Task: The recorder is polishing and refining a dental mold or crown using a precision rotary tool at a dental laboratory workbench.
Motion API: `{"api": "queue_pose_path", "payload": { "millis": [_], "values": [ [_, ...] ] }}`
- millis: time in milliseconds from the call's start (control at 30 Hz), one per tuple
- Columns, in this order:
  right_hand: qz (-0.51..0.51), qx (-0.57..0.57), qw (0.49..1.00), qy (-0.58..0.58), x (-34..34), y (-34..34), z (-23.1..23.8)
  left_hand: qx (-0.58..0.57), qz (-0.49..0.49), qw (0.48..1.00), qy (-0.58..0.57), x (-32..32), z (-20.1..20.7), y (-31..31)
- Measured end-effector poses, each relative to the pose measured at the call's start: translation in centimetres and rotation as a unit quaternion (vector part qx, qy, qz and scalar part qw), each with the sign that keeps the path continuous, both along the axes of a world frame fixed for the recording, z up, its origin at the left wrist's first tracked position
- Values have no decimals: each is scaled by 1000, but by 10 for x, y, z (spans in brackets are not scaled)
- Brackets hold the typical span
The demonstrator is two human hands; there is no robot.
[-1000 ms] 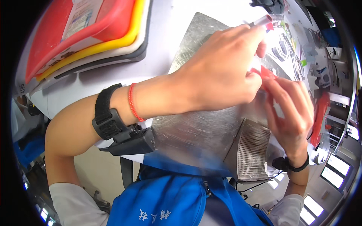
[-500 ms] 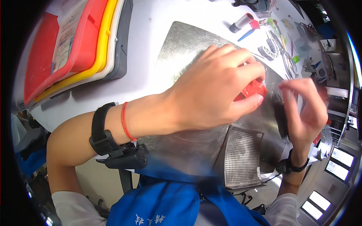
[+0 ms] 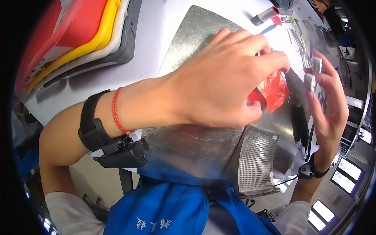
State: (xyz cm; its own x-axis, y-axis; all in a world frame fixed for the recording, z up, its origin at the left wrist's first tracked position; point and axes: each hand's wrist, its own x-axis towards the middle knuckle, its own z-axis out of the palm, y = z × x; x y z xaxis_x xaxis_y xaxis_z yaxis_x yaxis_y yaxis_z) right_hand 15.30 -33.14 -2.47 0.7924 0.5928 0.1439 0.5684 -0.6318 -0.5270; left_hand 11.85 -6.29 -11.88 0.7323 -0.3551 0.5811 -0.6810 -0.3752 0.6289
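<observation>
My left hand (image 3: 231, 82) is over the metal plate (image 3: 196, 29), its fingers curled around a crumpled red plastic film (image 3: 274, 89). The film sticks out between the thumb and fingers; the rest lies hidden under the hand. To the right, my right hand (image 3: 333, 98) pinches a light grey curved part (image 3: 310, 82) between thumb and fingers. Two ends of this part show, and the fingers cover some of it. A black-handled tool (image 3: 299, 127) lies on the plate's right side, below the grey part.
Stacked red, yellow, white and dark grey trays (image 3: 127, 43) stand at the left. A perforated metal sheet (image 3: 256, 160) is at the near edge. Beyond the plate lie a grey-and-red cylinder (image 3: 266, 16) and scissor-like tools (image 3: 300, 45). Another person's hand (image 3: 320, 5) shows far right.
My right hand has moved farther out and now holds the grey curved part, which lay on the table before. More of the red film shows from my left hand. The whole view has shifted slightly.
</observation>
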Motion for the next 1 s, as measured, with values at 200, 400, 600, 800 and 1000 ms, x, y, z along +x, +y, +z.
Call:
{"api": "queue_pose_path", "payload": {
  "millis": [200,400,600,800,1000],
  "values": [
    [40,-76,994,-59,-24,29,-15,-39,1,999,4,1,-11,-2],
    [59,-117,987,-95,-25,35,-23,-26,-8,1000,8,1,-13,-5],
    [37,-106,991,-71,-27,36,-30,-59,15,997,-49,5,-18,-4],
    [32,-93,991,-87,-27,31,-44,-61,-16,998,-12,9,-14,-3],
    [-18,48,998,-23,-24,21,-51,-76,4,997,-11,7,-17,-4]
  ]
}}
